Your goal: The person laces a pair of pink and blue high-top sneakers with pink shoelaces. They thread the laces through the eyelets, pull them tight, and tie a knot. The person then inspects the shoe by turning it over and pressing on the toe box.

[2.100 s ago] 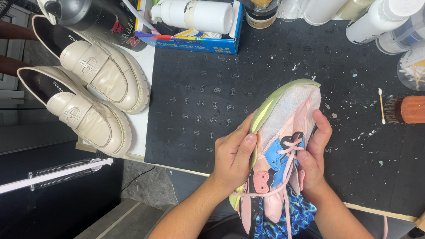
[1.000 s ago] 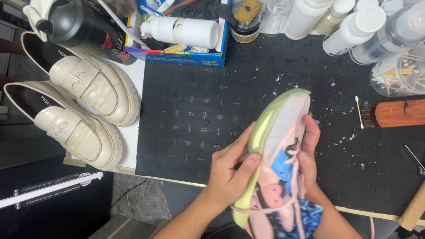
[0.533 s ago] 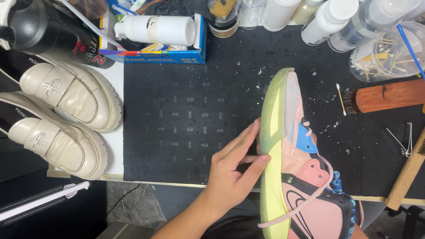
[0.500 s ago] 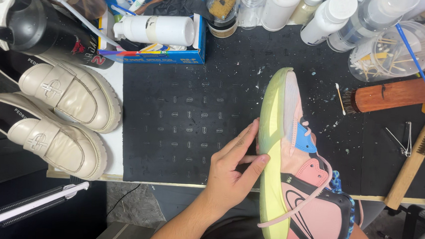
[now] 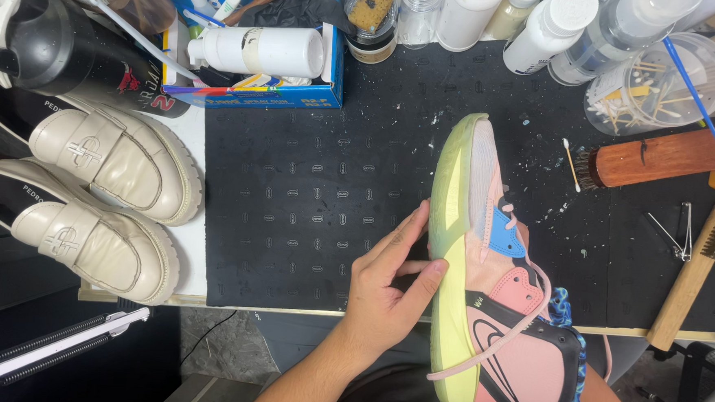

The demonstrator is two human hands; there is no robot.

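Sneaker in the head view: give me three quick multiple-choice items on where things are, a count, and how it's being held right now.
1. Where do the cream loafers sit?
A. left of the black mat
B. on the mat's centre
C. right of the wooden brush

2. How many cream loafers are there?
A. one
B. two
C. three

3. How does the sneaker sit?
A. flat on its sole
B. turned on edge with its sole to the left
C. upside down on the mat

Answers:
1 A, they rest on the white strip beside the black mat.
2 B, a pair lies side by side.
3 B, the yellow-green sole faces the left hand, whose fingers press it; the right hand is hidden behind the sneaker.
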